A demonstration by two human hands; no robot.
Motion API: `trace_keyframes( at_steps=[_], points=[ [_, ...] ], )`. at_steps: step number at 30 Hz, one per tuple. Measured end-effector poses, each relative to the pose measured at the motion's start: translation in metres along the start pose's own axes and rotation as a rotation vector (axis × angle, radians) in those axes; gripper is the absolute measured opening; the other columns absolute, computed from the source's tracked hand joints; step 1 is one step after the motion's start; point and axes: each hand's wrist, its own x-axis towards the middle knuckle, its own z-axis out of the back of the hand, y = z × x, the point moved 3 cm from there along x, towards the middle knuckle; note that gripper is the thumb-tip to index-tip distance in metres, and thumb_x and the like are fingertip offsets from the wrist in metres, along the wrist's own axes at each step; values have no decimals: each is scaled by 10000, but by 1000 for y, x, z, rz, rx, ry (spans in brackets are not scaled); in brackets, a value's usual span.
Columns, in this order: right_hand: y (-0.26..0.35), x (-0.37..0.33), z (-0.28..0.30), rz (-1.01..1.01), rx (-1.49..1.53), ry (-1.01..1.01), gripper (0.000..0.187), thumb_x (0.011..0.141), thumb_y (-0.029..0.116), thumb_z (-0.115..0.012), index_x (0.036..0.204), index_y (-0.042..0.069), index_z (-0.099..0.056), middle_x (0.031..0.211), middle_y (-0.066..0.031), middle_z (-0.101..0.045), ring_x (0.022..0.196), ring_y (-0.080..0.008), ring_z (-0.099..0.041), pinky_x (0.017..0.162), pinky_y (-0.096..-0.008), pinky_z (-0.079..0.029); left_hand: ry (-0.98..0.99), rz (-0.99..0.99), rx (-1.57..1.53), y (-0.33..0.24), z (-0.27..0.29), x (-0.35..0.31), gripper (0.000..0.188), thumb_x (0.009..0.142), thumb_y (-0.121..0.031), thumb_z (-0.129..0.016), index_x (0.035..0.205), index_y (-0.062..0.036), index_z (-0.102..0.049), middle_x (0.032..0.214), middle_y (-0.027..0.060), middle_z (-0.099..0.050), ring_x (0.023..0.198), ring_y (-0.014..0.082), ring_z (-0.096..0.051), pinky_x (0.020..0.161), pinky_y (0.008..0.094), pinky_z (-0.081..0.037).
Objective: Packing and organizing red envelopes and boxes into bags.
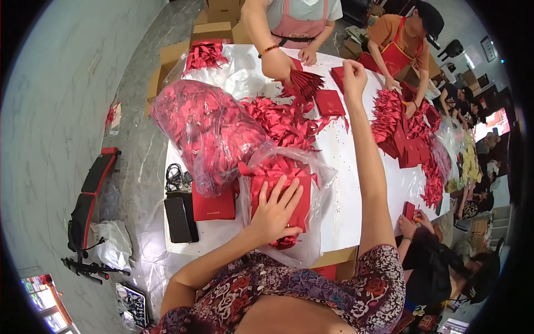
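Note:
My left hand lies with its fingers spread on a red, flat-faced packet with red ribbons, inside an open clear plastic bag. My right arm stretches far across the table. At its end my right hand has its fingers curled inward, close to some red cards; whatever they may hold is hidden. A square red card rests on the table just below. Opposite me, another person's hand grips a fanned bunch of red ribboned cards.
A big clear bag full of red ribboned pieces bulks at the left, beside a loose ribbon heap. Near the white table's left edge are a red box, a black case and a coiled cable. Co-workers handle red stacks at right.

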Motion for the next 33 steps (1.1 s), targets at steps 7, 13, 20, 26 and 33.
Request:
trace_keyframes(
  at_steps=[7, 13, 20, 26, 33],
  points=[
    [32, -1, -4, 40, -283, 623, 175, 911, 81, -617, 1058, 3, -670, 838, -19, -652, 735, -71, -568, 694, -233, -473, -16, 10, 40, -2, 0, 2, 1048, 686, -637, -716, 1480, -41, -379, 1569, 138, -296, 1454, 380, -200, 1127, 654, -73],
    [-40, 72, -58, 83, -180, 986, 365, 873, -71, -473, 1188, 7, -640, 1006, -60, -671, 825, -107, -584, 723, -225, -483, 36, 8, 80, -8, 1, 6, 1038, 671, -629, -727, 1476, -66, -391, 1570, 111, -290, 1458, 355, -193, 1124, 649, -126],
    [-61, 75, -125, 143, -548, 951, 233, 846, -34, -531, 1005, -10, -700, 915, -83, -719, 837, -139, -666, 713, -294, -530, 78, 52, 59, -5, 4, 2, 1002, 733, -621, -690, 1507, -98, -328, 1586, 108, -260, 1477, 343, -191, 1110, 649, -163],
    [-78, 84, -63, -46, -330, 581, 170, 841, 147, -651, 929, 18, -715, 831, -87, -725, 799, -162, -689, 737, -293, -530, 124, 62, 51, -8, 6, 7, 998, 732, -631, -688, 1507, -110, -337, 1587, 95, -270, 1477, 338, -196, 1118, 642, -145],
    [-56, 74, -30, 45, -516, 805, 190, 926, 119, -630, 1065, -1, -679, 903, -39, -690, 792, -110, -626, 703, -265, -498, 148, 101, 84, -3, 10, 5, 995, 733, -639, -679, 1507, -107, -349, 1583, 87, -283, 1469, 334, -209, 1133, 630, -106]
  ],
)
